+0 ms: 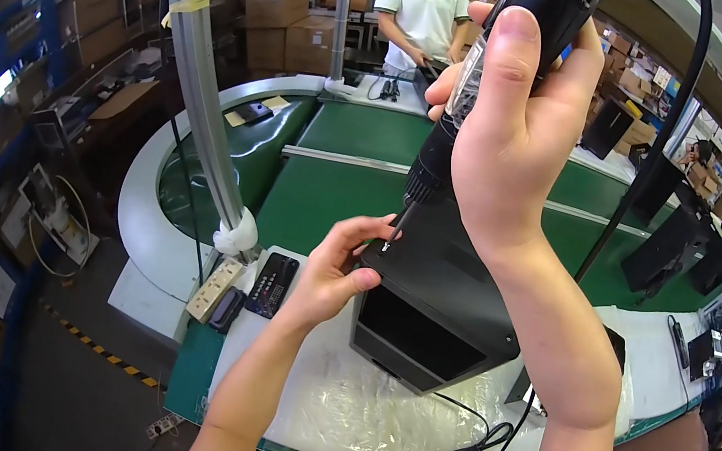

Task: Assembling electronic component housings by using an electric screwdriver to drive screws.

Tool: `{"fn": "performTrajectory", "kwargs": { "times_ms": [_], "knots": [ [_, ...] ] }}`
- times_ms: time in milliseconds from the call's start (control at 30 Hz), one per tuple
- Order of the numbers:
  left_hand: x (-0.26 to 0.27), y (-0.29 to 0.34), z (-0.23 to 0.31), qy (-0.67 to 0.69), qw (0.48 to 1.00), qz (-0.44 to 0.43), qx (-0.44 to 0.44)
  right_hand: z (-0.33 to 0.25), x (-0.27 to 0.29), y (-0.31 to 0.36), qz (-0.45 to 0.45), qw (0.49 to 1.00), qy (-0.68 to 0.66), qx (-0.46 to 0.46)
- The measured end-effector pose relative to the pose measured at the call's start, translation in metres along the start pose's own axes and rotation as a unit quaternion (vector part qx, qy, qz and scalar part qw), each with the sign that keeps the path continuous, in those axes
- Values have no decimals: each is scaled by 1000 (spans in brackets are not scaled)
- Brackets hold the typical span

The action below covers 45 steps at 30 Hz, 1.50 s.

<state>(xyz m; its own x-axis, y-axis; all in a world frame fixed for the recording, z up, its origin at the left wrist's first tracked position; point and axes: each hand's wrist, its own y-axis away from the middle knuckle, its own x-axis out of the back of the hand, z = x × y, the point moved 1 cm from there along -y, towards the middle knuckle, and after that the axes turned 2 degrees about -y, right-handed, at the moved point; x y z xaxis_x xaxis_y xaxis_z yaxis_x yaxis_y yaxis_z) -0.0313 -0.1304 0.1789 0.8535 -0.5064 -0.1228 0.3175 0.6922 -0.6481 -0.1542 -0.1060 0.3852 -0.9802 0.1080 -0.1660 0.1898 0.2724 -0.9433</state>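
Note:
My right hand [513, 141] is wrapped round a black electric screwdriver [430, 162], held upright with its bit pointing down. The bit's tip meets the top of a black box-shaped device [446, 265] near its left corner. My left hand [336, 269] grips that same corner, thumb on the near side and fingers curled beside the bit. A dark rectangular recess [419, 332] shows in the device's near face. Whether a screw sits under the tip is too small to tell. The right forearm hides part of the device's right side.
Clear plastic sheeting [358, 409] covers the bench under the device. A coiled black cable [477, 444] lies at the front edge. To the left are a power strip [214, 290] and a black tray [273, 285]. Beyond run green conveyor belts [347, 194]; a person [422, 14] stands across them.

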Motion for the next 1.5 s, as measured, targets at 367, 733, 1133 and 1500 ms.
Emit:
{"fn": "performTrajectory", "kwargs": {
  "times_ms": [367, 733, 1133, 1500],
  "knots": [
    [3, -2, -3, 42, 995, 47, 74, 33, -12, 8, -58, 998, -3, -25],
    [-1, 15, -2, 42, 995, 73, 50, 32, -12, 18, -59, 994, -22, -85],
    [2, 79, -82, -236, 953, 188, 28, -100, 214, 44, 179, 920, 349, 2],
    [-110, 18, 10, -704, 698, -130, 8, -87, 352, 246, 189, 887, 420, -19]
  ]
}}
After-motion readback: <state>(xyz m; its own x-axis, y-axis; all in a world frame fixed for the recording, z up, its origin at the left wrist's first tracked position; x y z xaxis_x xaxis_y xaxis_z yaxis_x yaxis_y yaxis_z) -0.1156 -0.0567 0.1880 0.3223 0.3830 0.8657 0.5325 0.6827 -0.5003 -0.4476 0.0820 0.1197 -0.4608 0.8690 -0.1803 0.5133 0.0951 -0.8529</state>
